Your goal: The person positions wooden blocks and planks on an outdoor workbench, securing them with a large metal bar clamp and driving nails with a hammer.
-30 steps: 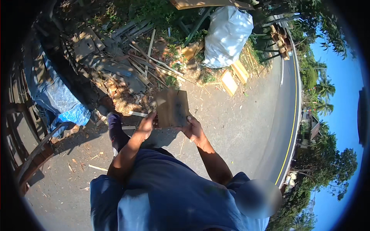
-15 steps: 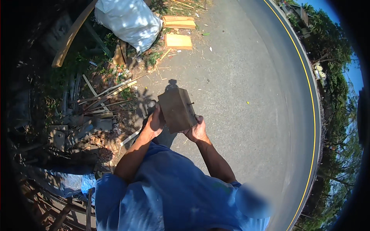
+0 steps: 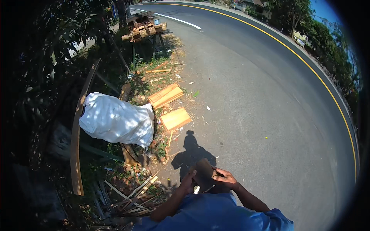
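Low in the view, both hands grip a dark brown wooden piece (image 3: 204, 173), shaped like a small block or box, in front of my blue shirt. My left hand (image 3: 188, 180) has its fingers closed on the left side of it. My right hand (image 3: 224, 178) holds the right side, thumb and fingers wrapped at its edge. The underside of the piece is hidden. My shadow falls on the grey pavement just beyond it.
A white sack (image 3: 115, 117) lies on the left verge beside a long plank (image 3: 76, 150). Pale orange board stacks (image 3: 175, 118) are on the ground; loose slats (image 3: 137, 194) lie lower left. A wood-laden stand (image 3: 144, 29) is farther ahead. The road (image 3: 293, 100) curves along the right.
My view has swung up along the roadside, bringing the wood stand into sight ahead. My hands and the wooden piece now appear lower and farther right, with the piece at a different angle.
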A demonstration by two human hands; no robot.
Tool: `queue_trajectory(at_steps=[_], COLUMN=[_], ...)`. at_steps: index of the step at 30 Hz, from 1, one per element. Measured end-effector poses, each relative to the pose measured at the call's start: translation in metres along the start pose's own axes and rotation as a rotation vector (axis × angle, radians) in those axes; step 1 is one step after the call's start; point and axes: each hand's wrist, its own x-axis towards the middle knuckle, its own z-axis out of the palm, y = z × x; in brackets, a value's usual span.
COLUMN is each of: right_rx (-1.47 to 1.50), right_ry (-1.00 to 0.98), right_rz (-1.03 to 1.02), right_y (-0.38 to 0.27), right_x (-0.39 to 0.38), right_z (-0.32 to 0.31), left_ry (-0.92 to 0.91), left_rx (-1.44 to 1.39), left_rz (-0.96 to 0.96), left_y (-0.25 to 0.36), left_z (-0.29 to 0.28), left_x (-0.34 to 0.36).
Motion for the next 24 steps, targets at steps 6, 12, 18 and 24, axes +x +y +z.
queue_trajectory(at_steps=[6,12,18,24], right_rx=[0.160,0.166,0.065,-0.343], right_ry=[0.294,0.415,0.239,0.074], right_rz=[0.007,0.105,0.186,0.072], right_y=[0.003,-0.014,-0.068,-0.157], right_x=[0.100,0.207,0.332,0.486], right_z=[-0.075,-0.222,-0.394,-0.532], left_ry=[0.099,0.137,0.327,0.183], left_rx=[0.074,0.111,0.140,-0.091], left_rz=[-0.111,-0.148,-0.114,0.069], left_y=[0.080,0.131,0.205,0.258], left_z=[0.047,0.102,0.237,0.261], left_x=[0.140,0.320,0.461,0.606])
